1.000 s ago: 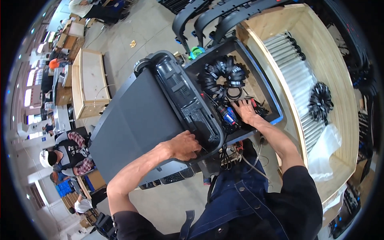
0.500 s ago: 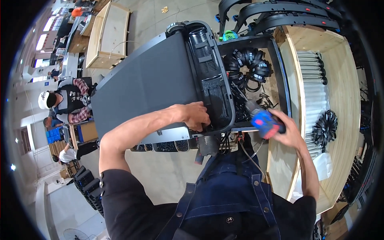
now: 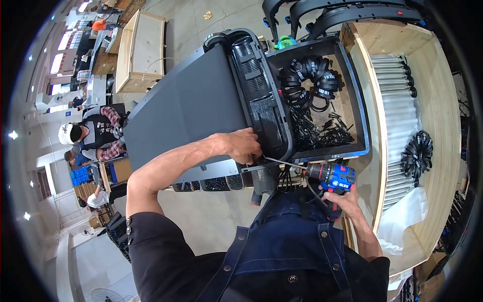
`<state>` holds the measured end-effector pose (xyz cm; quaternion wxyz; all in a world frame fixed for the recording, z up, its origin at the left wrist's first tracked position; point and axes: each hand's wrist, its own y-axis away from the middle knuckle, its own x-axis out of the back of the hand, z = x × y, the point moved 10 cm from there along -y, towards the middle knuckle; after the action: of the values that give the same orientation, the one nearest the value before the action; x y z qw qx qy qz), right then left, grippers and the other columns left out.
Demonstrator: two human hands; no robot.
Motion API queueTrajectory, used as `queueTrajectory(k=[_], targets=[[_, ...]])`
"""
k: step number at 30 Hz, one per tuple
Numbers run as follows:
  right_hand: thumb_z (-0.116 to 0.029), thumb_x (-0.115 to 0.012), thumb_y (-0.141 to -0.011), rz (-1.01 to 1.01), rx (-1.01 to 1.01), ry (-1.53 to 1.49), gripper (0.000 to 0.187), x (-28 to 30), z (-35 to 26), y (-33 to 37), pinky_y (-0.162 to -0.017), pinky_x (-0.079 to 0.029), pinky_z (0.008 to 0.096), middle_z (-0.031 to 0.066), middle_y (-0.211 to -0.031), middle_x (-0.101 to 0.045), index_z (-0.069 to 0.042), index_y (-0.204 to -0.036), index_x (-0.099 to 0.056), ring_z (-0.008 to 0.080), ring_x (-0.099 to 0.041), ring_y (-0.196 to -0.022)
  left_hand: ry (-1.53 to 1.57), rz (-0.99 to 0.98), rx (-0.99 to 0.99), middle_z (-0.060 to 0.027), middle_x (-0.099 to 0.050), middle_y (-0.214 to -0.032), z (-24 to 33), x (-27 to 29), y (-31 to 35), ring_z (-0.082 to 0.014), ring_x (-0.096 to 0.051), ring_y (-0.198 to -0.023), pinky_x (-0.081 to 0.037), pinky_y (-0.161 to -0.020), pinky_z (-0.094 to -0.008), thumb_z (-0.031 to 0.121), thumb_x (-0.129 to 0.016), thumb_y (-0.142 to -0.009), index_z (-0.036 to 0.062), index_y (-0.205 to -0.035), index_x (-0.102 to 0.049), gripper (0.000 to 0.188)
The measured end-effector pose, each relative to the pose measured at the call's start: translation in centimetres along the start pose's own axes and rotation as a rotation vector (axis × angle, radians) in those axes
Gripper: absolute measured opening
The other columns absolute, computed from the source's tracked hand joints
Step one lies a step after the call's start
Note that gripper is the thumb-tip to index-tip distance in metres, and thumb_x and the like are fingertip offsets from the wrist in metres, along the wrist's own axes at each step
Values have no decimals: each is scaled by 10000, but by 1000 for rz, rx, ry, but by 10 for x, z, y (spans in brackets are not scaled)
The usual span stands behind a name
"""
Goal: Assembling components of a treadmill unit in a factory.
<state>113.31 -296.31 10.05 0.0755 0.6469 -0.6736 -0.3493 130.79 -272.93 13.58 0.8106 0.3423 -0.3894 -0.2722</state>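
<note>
My right hand [image 3: 344,201] is wrapped round the grip of a blue and red cordless drill [image 3: 336,177]. The drill lies level, its long thin bit [image 3: 284,162] pointing left to the near corner of a treadmill's black end cover [image 3: 266,118]. At that corner my left hand [image 3: 242,146] is closed with its fingertips pressed down on the cover's edge; whatever they pinch is hidden under them. The bit's tip ends just beside those fingers. A dark grey running belt [image 3: 188,105] stretches away to the left of the hand.
Right of the treadmill stands a black tray [image 3: 363,116] with black rings [image 3: 314,80] and loose black screws [image 3: 332,136]. Beyond it, a wooden crate [image 3: 445,126] holds metal rollers [image 3: 392,100]. Bins of small parts [image 3: 214,183] sit below the treadmill's near edge. A co-worker [image 3: 95,131] stands at the far left.
My right hand has brought the drill down and toward me from over the tray, and its bit now points at the cover's corner. The left hand stays at that corner.
</note>
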Motion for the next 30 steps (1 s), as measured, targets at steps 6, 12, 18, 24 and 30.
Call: queueTrajectory(k=[6, 12, 18, 24, 30], targets=[[37, -804, -771, -55, -38, -34, 499, -3, 1, -12, -748, -624, 331, 96, -1003, -738, -34, -1232, -625, 169, -717, -877, 11, 32, 6, -22, -666, -956, 2, 4, 4, -244, -543, -1060, -349, -974, -404, 297, -685, -862, 138, -901, -728, 169], [19, -806, -749, -56, -141, 18, 412, 3, 10, -23, -694, -601, 315, 79, -919, -734, -33, -1135, -670, 157, -707, -790, 37, 42, 8, -26, -662, -963, 1, 2, 4, -243, -541, -1067, -352, -972, -407, 284, -676, -862, 126, -917, -723, 173], [-61, -809, -707, -95, -203, 157, 266, 4, -15, -36, -603, -552, 299, 38, -793, -685, -44, -942, -685, 136, -653, -630, -5, 22, -15, -51, -662, -1022, 1, 1, 3, -254, -541, -1083, -348, -990, -410, 269, -667, -859, 99, -1044, -715, 256], [-65, -819, -698, -146, -210, 242, 292, 3, -18, -51, -628, -561, 299, 40, -798, -687, -45, -956, -682, 133, -648, -631, 0, -8, -2, -53, -662, -1029, 0, -1, 4, -264, -543, -1089, -347, -997, -414, 281, -676, -857, 89, -1040, -712, 268], [-54, -815, -697, -169, -241, 232, 350, -1, -29, -58, -619, -557, 305, 42, -796, -674, -43, -1011, -659, 140, -648, -648, 128, 33, 11, -105, -657, -1008, -4, 7, 6, -291, -551, -1090, -368, -1003, -419, 288, -755, -818, 71, -1098, -673, 363]])
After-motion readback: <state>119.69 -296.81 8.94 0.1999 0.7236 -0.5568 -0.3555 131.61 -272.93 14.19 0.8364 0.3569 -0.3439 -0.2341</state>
